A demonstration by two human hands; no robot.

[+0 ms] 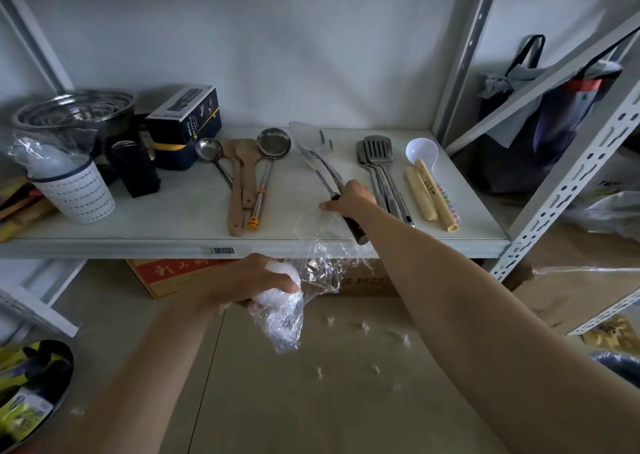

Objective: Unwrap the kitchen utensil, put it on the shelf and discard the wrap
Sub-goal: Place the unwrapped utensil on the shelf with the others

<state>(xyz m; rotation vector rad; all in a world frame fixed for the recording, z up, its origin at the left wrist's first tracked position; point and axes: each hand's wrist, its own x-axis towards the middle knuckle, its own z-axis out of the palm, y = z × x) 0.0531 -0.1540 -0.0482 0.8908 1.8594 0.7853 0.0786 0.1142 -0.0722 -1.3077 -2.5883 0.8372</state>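
Your left hand (258, 282) is fisted round crinkly clear wrap (287, 309) below the shelf (173, 211); your right hand (349, 199) grips the steel spatula's (313, 148) dark handle, blade lying on the shelf. Farther left, a perforated cup (78, 195) holds bagged items.

Your right hand (349, 199) is gripping the dark handle of a metal spatula (313, 145), whose blade is lying on the white shelf (173, 218) between a steel ladle (272, 147) and a slotted turner (378, 148). Your left hand (258, 282) is clutching a crumpled wad of clear plastic wrap (287, 311) below the shelf's front edge, and a thin sheet of it is stretching up towards the spatula's handle.
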